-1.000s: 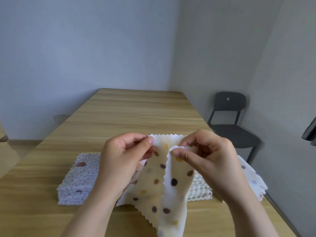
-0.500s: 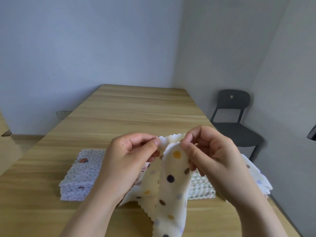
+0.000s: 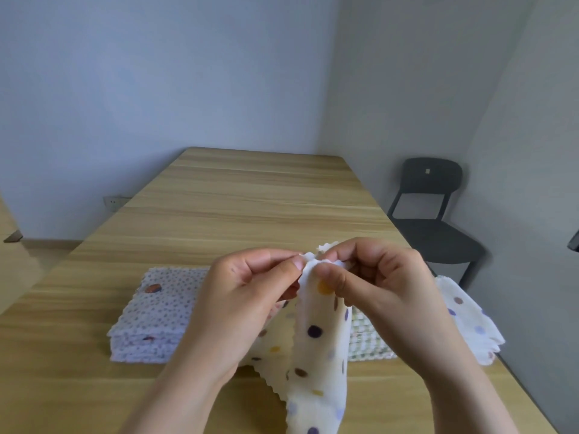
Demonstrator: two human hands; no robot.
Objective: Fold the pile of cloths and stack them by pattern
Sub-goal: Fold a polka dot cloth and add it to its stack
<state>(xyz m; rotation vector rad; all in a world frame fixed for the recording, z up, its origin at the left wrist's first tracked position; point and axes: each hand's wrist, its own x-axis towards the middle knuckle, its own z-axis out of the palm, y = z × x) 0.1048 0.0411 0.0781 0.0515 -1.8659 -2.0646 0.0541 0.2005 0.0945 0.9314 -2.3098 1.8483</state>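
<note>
Right now both hands meet above the near half of the light wooden table (image 3: 250,198), fingertips almost touching.

The left hand (image 3: 247,296) pinches the zigzag top edge of the cream polka-dot cloth (image 3: 316,355) between thumb and forefinger. The right hand (image 3: 376,283) pinches the same edge just beside it, its other fingers curled in.

The cloth hangs from that pinch toward 6 o'clock, long axis 12–6, doubled into a narrow strip. A second flap droops toward 7 under the left wrist. The bottom end leaves the frame, so I can't tell whether it touches the table.

- **8 o'clock of the left hand:** a folded stack of lilac speckled cloths (image 3: 163,314) lies flat.
- **5 o'clock of the right hand:** a folded green-checked stack (image 3: 366,339), partly hidden.
- **4 o'clock, at the table's right edge:** a white spotted cloth (image 3: 470,321), its pattern apparently the same as the held one.

My read is that this is mid-fold, with the corners being matched. The destination likely sits at 4, so the right hand is nearer. The strip will need laying down before another fold.

A black plastic chair (image 3: 432,214) stands at 2, well apart.
</note>
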